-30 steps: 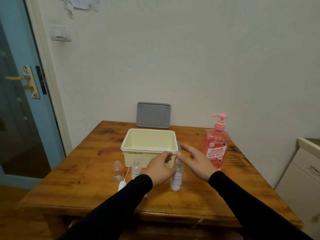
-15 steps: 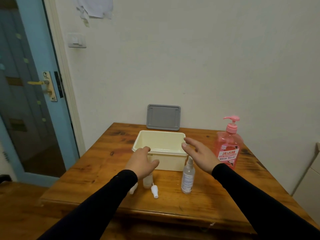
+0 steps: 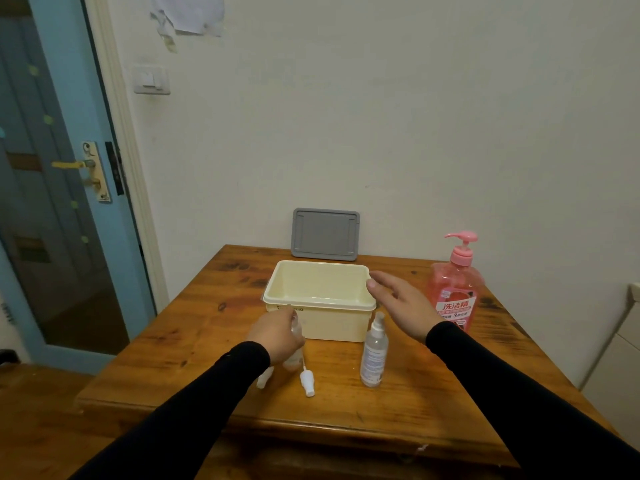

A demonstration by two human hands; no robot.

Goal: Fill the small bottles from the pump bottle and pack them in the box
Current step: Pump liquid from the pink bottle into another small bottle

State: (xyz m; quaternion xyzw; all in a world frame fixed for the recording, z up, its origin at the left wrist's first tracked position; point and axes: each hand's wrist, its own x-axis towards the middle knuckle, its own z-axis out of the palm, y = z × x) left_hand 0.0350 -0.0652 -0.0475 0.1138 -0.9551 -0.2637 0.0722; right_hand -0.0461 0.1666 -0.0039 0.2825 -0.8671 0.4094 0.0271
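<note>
Both our hands are over the table (image 3: 194, 327) in front of the cream box (image 3: 320, 308). Our left hand (image 3: 277, 336) has dropped onto a small clear bottle (image 3: 294, 355) at the box's near left corner and its fingers curl around the bottle's top; a second ago it was beside the taller spray bottle (image 3: 374, 351). Our right hand (image 3: 401, 306) floats with fingers spread and loose, holding nothing, just above and right of that spray bottle, which now stands alone.

We judge the shift means the capped spray bottle is set aside and the next small bottle is being taken up for filling. Nothing is packed yet: the box shows only its bare floor.

Gripped, the bottle stands roughly upright, long axis vertical, neck hidden under our fingers. A loose white spray cap (image 3: 307, 381) lies flat beside it, its thin tube pointing back toward our left hand. Well right stands the pink pump bottle (image 3: 455, 292), spout pointing left. A grey lid (image 3: 325, 233) leans on the wall.
</note>
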